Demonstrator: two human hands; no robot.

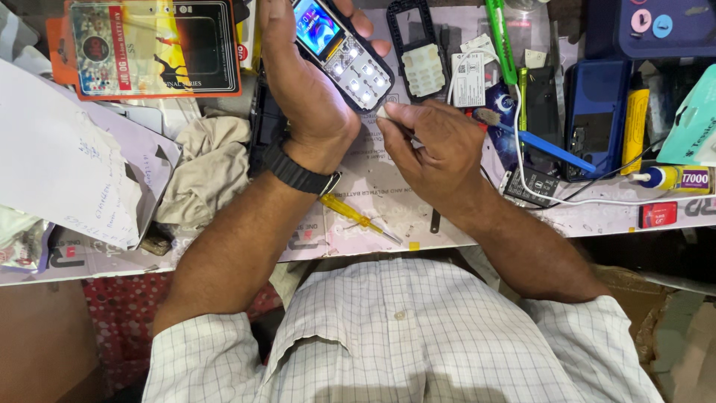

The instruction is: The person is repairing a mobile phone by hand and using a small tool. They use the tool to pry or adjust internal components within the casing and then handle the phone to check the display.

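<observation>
Far left: white paper sheet [63,160] with handwriting, lying tilted over the bench edge.

Upper left: carded battery pack [153,46], orange-edged with a dark printed panel, flat on the bench.

Left of centre: crumpled beige cloth [205,168], just beside the left forearm.

Centre-left: left hand [302,82], black wristwatch [298,173] on its wrist, fingers wrapped closed around a small keypad phone [341,52]. The phone is held up above the mat, tilted, its colour screen lit and its bare key contacts glowing white; front cover off.

Below centre: yellow-handled screwdriver [350,216], lying loose on the work mat [447,224] between the two forearms, touched by neither hand.

Centre: right hand [432,145], fingers curled in a narrow pinch just beside the phone's lower corner; whether anything thin sits in the pinch cannot be told.

Above centre: black phone front frame [418,33] with a pale keypad sheet [424,69] in it, flat on the mat, apart from both hands.

Right of centre: green-handled tool [501,41]; blue plastic pry stick [556,148]; white cable [597,200] trailing across the mat.

Right: blue phone body [593,119], opened, beside a yellow tube [635,119].

Far right: small glue bottle [671,179] on its side; small red part [658,215] near the bench edge.
</observation>
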